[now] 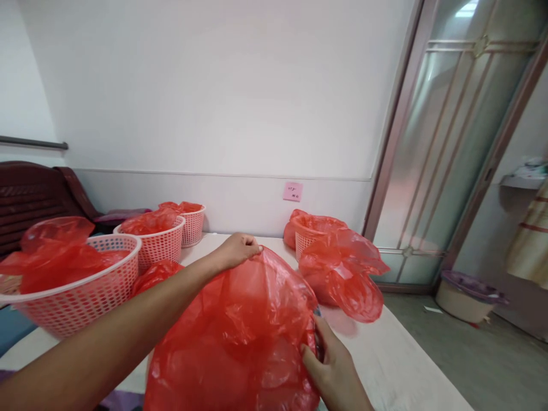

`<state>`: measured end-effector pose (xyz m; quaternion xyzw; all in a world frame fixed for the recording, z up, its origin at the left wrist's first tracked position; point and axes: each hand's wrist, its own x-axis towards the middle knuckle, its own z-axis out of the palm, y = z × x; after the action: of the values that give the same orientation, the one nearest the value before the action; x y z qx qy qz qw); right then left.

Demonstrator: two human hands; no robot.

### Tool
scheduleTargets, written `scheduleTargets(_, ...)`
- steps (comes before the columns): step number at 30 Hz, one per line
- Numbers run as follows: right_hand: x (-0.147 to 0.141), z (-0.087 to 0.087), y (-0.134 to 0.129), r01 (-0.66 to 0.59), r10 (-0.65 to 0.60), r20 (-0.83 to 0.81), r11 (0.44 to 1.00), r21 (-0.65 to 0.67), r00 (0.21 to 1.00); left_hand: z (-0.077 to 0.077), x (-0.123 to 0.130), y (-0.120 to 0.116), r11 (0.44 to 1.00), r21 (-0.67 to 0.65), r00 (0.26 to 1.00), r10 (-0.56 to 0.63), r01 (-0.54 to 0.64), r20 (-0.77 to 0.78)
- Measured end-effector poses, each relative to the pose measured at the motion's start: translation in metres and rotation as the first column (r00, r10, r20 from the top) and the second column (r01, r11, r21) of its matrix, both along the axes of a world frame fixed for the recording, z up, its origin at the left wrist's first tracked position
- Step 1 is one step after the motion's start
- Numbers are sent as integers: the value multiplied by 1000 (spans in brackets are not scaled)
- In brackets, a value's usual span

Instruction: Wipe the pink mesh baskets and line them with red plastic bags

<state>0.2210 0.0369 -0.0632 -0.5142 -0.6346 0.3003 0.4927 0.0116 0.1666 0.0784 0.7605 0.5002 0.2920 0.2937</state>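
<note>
A large translucent red plastic bag [240,337] spreads across the lower middle of the view, in front of me. My left hand [240,250] pinches its upper edge, with the fingers pressed together. Lower and to the right, my right hand [329,365] grips the bag's right edge between thumb and fingers. A dark and blue rim or object shows beside the right fingers, mostly covered by the bag; I cannot make out what it is. The bag's lower part runs out of view.
Three pink baskets [85,302] with red bags stand at the left. Behind my right hand, another basket [305,242] and loose red bags [342,268] sit on the white table [398,354]. A pink note [293,192] is on the wall; a bin [464,297] stands right.
</note>
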Motion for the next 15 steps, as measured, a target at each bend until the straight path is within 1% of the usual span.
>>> scheduleTargets(1,0,1,-2,-26,26,3,999,-23,1000,0,-3,2,999,23,999,28,-27,-18)
scheduleTargets(4,1,3,-6,-38,40,30,998,-50,999,1,-14,8,992,74,991,103,-97,-80)
scheduleTargets(7,2,3,-8,-33,36,40,998,-53,999,3,-25,14,984,60,976,172,-165,-134)
scheduleTargets(9,2,1,-7,-37,38,18,998,-53,999,6,-32,19,980,-11,967,196,-200,-163)
scheduleTargets(12,4,-2,-3,-57,55,-34,997,-57,998,6,-45,23,958,-183,968,196,-223,-155)
scheduleTargets(15,5,-5,0,-73,68,-96,996,-52,993,1,-58,18,898,-391,979,195,-204,-62)
